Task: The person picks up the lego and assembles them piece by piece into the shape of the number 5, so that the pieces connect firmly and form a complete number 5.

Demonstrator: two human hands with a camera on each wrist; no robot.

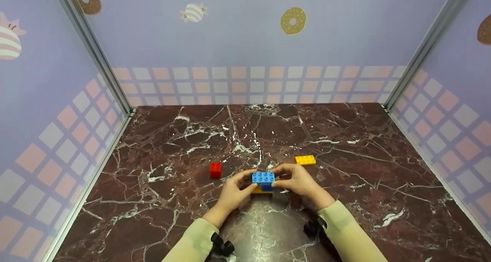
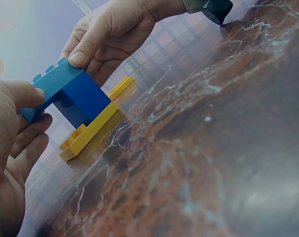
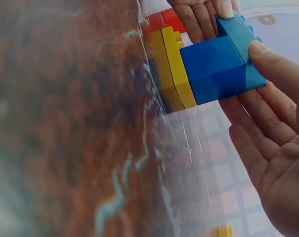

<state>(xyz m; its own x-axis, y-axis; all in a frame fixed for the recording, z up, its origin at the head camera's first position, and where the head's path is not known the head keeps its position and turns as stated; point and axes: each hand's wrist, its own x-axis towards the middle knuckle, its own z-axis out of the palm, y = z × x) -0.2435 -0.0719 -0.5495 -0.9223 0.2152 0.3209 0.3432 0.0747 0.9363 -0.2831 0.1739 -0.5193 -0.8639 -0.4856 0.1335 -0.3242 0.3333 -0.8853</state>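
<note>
Left hand (image 1: 232, 195) and right hand (image 1: 299, 180) both part-curled, thumb and fingers pinching left and right ends of light blue brick (image 1: 263, 177), mid-table. It sits on dark blue block (image 3: 213, 69), itself on right part of yellow base (image 2: 95, 131). Red brick (image 1: 215, 170) far left of stack, loose yellow plate (image 1: 305, 160) far right, both on marbled table (image 1: 165, 200).

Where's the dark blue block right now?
In the left wrist view, the dark blue brick is left of centre, sandwiched between the light blue brick above and a yellow brick below, close to the right hand.
</note>
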